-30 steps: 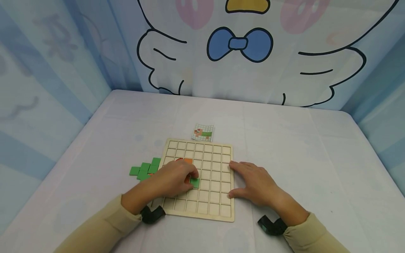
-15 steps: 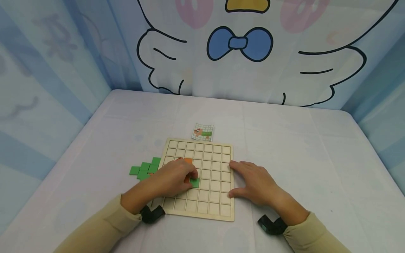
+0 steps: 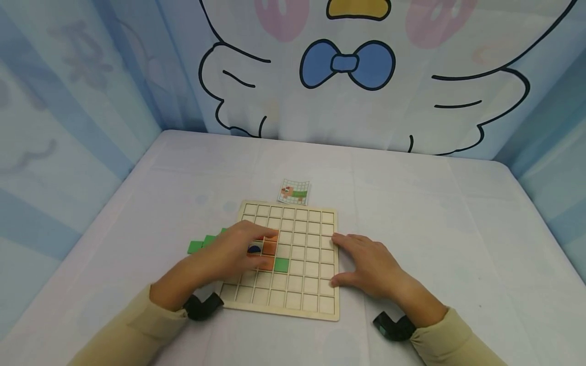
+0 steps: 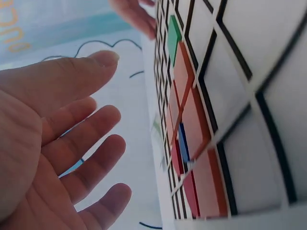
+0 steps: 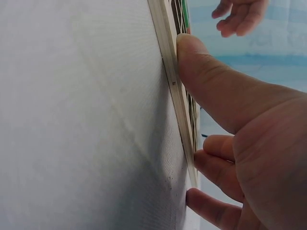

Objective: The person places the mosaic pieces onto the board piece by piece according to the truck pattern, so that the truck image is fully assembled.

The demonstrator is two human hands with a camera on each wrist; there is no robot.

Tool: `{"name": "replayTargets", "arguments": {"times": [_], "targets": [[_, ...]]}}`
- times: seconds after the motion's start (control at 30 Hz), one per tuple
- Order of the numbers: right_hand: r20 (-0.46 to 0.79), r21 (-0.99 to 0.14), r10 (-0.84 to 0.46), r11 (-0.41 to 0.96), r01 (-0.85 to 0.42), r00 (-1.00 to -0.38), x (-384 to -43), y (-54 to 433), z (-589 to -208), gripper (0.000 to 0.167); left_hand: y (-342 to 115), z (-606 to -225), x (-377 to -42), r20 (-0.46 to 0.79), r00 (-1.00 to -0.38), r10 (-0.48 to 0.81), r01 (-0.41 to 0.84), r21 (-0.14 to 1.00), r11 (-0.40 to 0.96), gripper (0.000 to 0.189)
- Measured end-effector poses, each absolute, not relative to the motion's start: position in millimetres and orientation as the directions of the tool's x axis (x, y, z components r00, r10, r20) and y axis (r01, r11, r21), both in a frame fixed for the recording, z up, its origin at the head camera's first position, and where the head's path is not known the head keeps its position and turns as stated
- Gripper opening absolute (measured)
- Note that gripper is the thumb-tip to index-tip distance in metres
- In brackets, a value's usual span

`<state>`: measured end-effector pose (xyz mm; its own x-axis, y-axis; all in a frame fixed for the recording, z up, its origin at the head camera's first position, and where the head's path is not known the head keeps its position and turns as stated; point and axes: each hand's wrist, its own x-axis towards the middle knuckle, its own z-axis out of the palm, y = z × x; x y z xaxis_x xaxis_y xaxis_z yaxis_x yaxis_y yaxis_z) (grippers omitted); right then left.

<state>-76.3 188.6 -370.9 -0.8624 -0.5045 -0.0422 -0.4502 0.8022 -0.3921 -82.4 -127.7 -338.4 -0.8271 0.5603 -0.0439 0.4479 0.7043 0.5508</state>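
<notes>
My left hand (image 3: 226, 250) hovers over the left half of a wooden grid board (image 3: 304, 302), thumb and fingers apart with nothing between them. The left wrist view shows its fingers (image 4: 103, 151) loosely bent, beside the board's surface. Below it, orange tiles (image 3: 269, 248) fill some cells, partly hidden by the hand, together with a tile bearing a dark blue half-round (image 3: 254, 249). A green tile (image 3: 281, 265) sits flat in the cell to their right. At the board's right edge rests my right hand (image 3: 373, 267), its thumb (image 5: 192, 50) and fingertips touching the rim.
Loose green tiles (image 3: 195, 247) lie left of the board, partly covered by my left hand. Behind the board's far edge is a small pattern card (image 3: 294, 191) with a gridded orange and green picture. White cloth (image 3: 412, 203) covers the table, and a printed curtain (image 3: 348, 112) hangs behind.
My left hand has let go of the green tile, its fingers have spread, and it has moved left. The green tile stays in its cell. My right hand has not moved.
</notes>
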Motion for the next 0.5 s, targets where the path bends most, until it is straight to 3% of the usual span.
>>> {"name": "replayTargets", "arguments": {"times": [0.3, 0.5], "targets": [[-0.034, -0.395, -0.506, 0.799, -0.454, -0.862, -76, 189, -371, 0.085, -153, -335, -86, -0.127, -0.900, 0.417, 0.295, 0.525, 0.798, 0.065], [-0.025, -0.398, -0.513, 0.792, -0.462, -0.858, -76, 189, -371, 0.085, -176, -336, -89, -0.126, -0.924, 0.362, 0.261, 0.483, 0.836, 0.061]]}}
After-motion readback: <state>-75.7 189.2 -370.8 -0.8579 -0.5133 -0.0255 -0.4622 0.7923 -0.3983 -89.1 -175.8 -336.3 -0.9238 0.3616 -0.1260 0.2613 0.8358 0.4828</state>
